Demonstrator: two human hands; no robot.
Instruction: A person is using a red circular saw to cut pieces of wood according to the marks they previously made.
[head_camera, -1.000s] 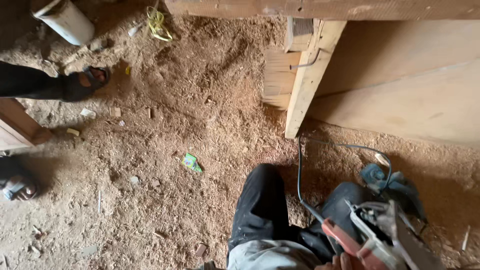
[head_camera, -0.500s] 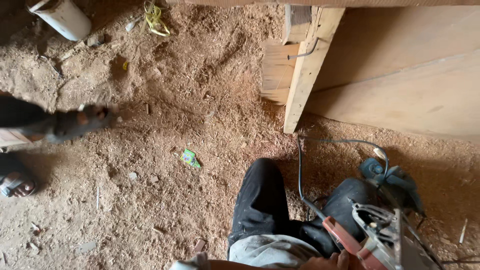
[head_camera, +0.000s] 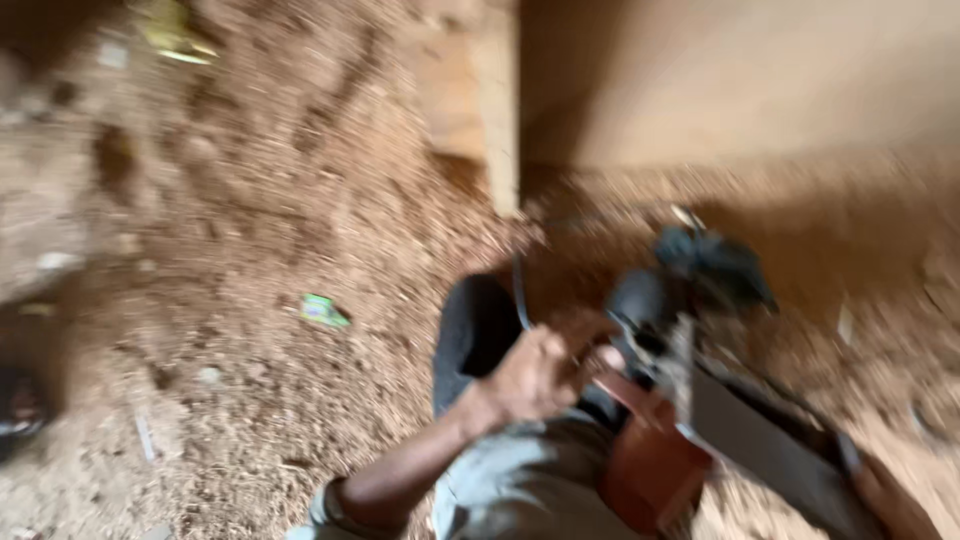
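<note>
The view is heavily motion-blurred. My left hand (head_camera: 535, 375) reaches across my lap with its fingers curled at the front of a power saw (head_camera: 655, 465), which has a red-orange body and a grey metal base plate (head_camera: 770, 450). A black cord (head_camera: 519, 290) runs from the saw past my dark trouser leg (head_camera: 478, 330). A patch of skin at the lower right edge, probably my right hand (head_camera: 888, 500), lies under the plate's far end; its grip is hidden. A dark blue-grey cloth or glove (head_camera: 715, 265) lies just beyond the saw.
Sawdust covers the ground (head_camera: 250, 250). A wooden post (head_camera: 497, 120) and a large plywood panel (head_camera: 740, 80) stand ahead. A small green scrap (head_camera: 322, 311) lies to the left. Another person's sandalled foot (head_camera: 20, 410) shows at the left edge.
The camera has swung down and to the right, blurring everything. My left arm has come up into view, with the hand on the saw, which sits higher and more central than before.
</note>
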